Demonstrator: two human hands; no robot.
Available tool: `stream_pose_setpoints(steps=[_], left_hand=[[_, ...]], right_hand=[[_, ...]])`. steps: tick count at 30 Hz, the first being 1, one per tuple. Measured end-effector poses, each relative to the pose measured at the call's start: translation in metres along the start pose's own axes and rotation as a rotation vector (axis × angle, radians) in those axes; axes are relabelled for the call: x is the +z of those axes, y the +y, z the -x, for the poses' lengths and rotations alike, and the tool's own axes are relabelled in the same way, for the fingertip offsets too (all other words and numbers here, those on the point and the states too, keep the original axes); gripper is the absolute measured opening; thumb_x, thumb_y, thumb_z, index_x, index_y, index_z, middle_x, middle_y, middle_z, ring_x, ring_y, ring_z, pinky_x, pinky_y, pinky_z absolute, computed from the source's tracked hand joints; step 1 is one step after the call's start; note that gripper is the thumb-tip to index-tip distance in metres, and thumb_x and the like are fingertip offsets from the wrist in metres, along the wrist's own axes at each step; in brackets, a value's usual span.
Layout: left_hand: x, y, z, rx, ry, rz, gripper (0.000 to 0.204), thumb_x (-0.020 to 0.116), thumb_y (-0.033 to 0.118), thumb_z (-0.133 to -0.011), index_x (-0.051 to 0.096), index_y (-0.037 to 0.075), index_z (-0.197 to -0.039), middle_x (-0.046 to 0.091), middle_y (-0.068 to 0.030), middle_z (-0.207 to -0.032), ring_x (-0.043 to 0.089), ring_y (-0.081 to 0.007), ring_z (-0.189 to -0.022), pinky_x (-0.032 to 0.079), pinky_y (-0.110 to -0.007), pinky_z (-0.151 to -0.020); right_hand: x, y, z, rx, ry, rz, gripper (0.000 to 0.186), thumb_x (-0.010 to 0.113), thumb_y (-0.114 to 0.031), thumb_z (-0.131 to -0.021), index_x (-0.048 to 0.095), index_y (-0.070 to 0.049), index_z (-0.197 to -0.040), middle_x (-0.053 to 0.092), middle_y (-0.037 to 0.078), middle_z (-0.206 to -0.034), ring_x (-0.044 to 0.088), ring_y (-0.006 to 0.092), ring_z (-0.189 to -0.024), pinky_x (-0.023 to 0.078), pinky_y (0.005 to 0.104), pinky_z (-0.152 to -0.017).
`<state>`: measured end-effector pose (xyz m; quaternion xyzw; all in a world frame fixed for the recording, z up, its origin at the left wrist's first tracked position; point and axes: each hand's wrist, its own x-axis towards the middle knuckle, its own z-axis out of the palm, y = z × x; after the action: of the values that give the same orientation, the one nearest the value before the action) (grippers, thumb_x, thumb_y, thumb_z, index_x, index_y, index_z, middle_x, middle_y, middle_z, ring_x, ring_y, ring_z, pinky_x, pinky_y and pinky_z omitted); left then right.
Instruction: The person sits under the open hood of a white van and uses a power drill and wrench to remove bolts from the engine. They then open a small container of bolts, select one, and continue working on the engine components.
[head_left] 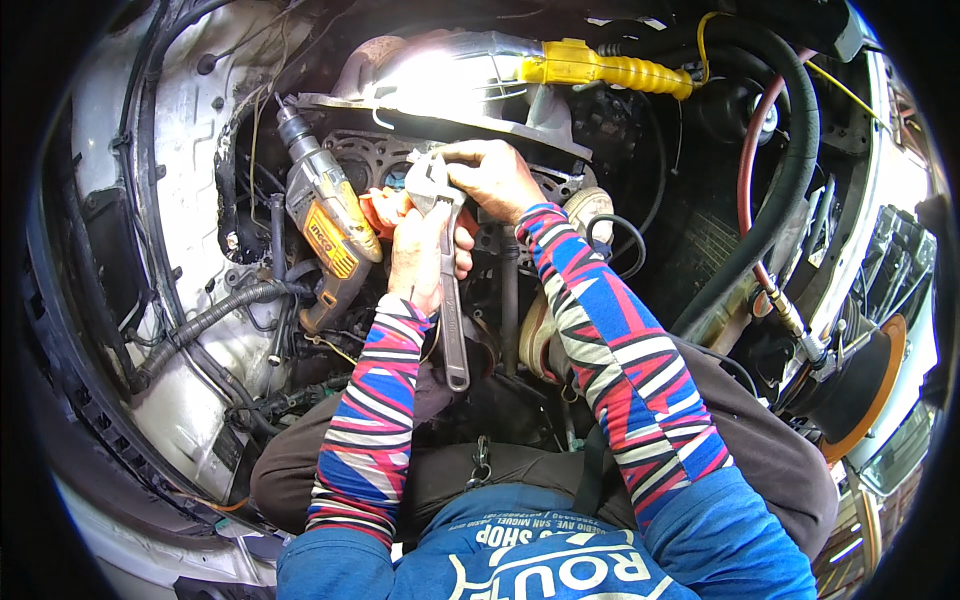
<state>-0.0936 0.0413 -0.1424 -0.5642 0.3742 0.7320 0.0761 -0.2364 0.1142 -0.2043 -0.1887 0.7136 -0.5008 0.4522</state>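
My left hand is closed around a large adjustable wrench, held upright with its head at the top. My right hand is at that head, thumb and fingers bent together over the jaw; what they pinch there is too small to make out. Behind both hands lie an orange cloth and an engine's exposed metal face with holes. A yellow and grey power drill rests left of my left hand, its chuck pointing up and away.
A lit work lamp with a yellow handle sits on cast metal at the top. Black and red hoses and an orange-rimmed reel are on the right. White bodywork with wiring borders the left. My bent legs are inside the engine bay.
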Motion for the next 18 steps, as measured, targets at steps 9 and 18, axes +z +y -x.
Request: stream_pose_setpoints(steps=[9,18], left_hand=[[-0.004,0.015,-0.005,0.002,0.112,-0.310,0.034,0.063,0.046,-0.101,0.056,0.013,-0.098,0.060,0.0000,-0.068,0.050,-0.0105,-0.043,0.041,-0.027,-0.040],[-0.048,0.125,-0.046,0.208,-0.307,-1.380,0.047,0.064,0.047,-0.095,0.073,0.001,-0.102,0.072,-0.0178,-0.092,0.069,-0.0341,-0.093,0.052,-0.042,-0.087]], right_hand=[[0.001,0.001,0.000,-0.025,0.011,0.017,0.039,0.066,-0.027,-0.081,0.078,-0.009,-0.114,0.077,0.015,-0.107,0.075,0.0297,-0.098,0.056,0.0359,-0.091],[0.007,0.008,-0.002,-0.073,0.010,0.042,0.042,0.068,-0.020,-0.079,0.075,-0.008,-0.118,0.076,0.015,-0.111,0.074,0.0295,-0.103,0.056,0.0364,-0.093]])
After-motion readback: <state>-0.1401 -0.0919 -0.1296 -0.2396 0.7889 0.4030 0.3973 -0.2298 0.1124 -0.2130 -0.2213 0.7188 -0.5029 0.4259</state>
